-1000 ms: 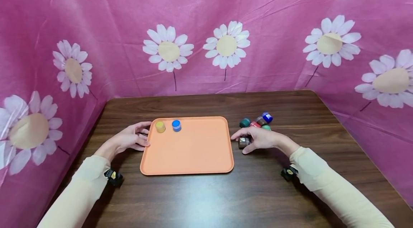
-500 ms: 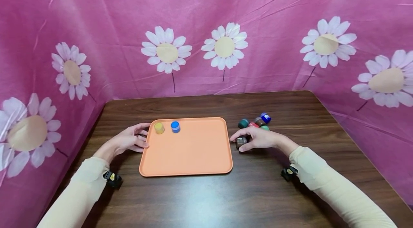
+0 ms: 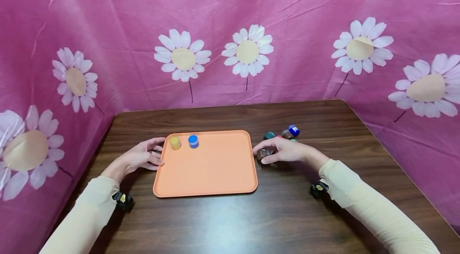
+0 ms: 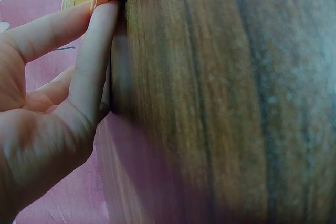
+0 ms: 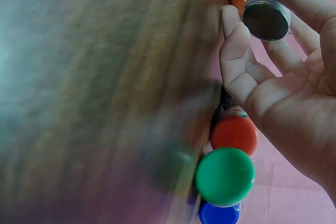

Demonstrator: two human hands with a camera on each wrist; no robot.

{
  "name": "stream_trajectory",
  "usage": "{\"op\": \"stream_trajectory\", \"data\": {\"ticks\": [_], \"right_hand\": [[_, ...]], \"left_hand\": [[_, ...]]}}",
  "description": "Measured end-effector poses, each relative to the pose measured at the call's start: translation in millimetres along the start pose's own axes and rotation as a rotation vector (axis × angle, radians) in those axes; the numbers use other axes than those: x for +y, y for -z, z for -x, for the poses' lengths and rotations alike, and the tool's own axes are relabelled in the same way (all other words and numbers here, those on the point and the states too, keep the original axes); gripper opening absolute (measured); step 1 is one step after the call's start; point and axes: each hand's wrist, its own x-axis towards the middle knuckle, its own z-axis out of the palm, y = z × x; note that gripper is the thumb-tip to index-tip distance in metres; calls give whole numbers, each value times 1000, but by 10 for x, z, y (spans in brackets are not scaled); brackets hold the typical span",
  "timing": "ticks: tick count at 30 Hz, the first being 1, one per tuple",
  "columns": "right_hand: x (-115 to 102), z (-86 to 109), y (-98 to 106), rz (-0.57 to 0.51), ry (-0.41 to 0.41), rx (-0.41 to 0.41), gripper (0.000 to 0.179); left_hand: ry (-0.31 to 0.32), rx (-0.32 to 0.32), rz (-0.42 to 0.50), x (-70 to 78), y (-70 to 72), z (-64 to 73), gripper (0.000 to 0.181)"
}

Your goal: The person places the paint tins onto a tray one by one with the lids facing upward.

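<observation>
My right hand (image 3: pixel 287 150) grips a small brown paint jar (image 3: pixel 264 155) between thumb and fingers, just off the tray's right edge. In the right wrist view the jar's dark lid (image 5: pixel 266 22) faces the camera. An orange tray (image 3: pixel 208 170) lies flat on the table. At its left edge, my left hand (image 3: pixel 140 156) pinches the rim, one fingertip at the top and another low on the outer side in the left wrist view. A yellow paint jar (image 3: pixel 175 143) and a blue paint jar (image 3: pixel 193 141) stand apart along the tray's far left.
Right of the tray sits a cluster of paint jars, partly behind my right hand: teal (image 3: pixel 269 135), brown (image 3: pixel 287 134) and dark blue (image 3: pixel 294 130), with a red jar (image 5: pixel 234 136) and a green jar (image 5: pixel 226 177). Pink flowered cloth (image 3: pixel 223 90) surrounds the wooden table (image 3: pixel 223 222).
My right hand has closed round the brown jar and moved it slightly left and away from me, closer to the tray. The left hand stays at the rim. The view has shifted slightly.
</observation>
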Motion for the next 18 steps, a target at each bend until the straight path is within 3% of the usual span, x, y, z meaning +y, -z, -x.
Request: {"op": "stream_trajectory", "data": {"ticks": [18], "right_hand": [[-147, -113, 101, -8, 62, 17, 48]], "left_hand": [[-4, -4, -1, -3, -4, 4, 95]]}}
